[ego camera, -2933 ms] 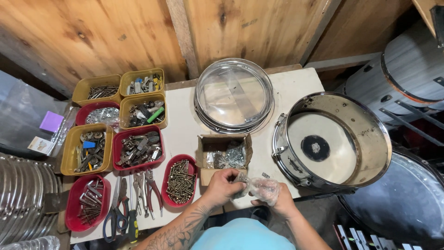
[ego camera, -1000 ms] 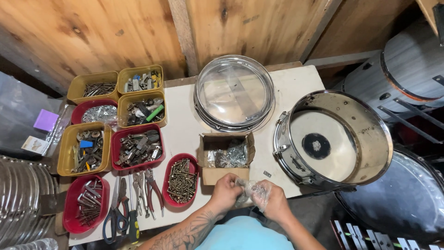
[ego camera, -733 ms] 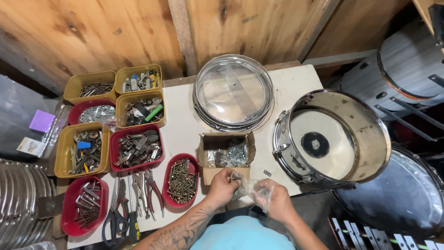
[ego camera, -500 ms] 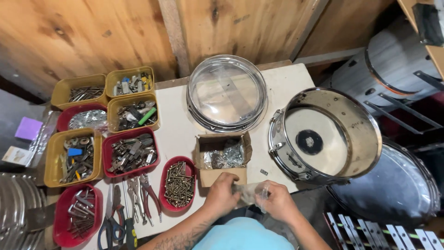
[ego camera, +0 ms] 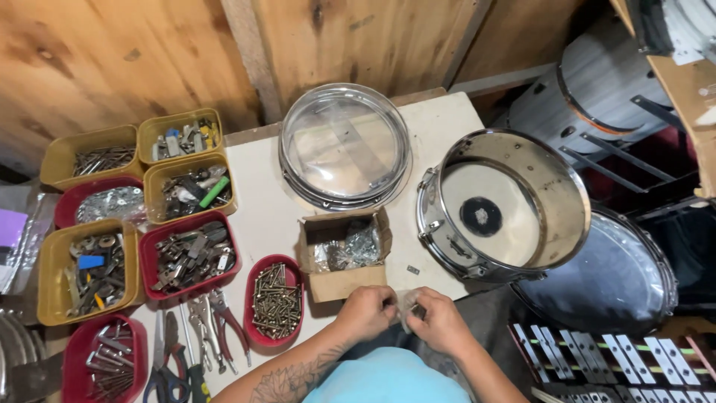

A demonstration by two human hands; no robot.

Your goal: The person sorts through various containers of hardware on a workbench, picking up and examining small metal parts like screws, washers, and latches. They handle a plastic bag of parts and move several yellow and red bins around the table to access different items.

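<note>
Clear plastic bag (ego camera: 406,307) pinched between left hand (ego camera: 365,313), right hand (ego camera: 441,325), below brown cardboard box (ego camera: 344,254)

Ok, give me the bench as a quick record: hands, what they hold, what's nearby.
left hand: pinching one edge of a small clear plastic bag
right hand: gripping the bag's other side
bag contents: cannot tell
nearest item: open brown cardboard box holding bagged metal parts, just beyond the hands
left of box: red oval tray of brass-coloured screws
right of box: chrome snare drum shell, open side up
behind box: clear drumhead in metal hoop
surface: white tabletop
</note>
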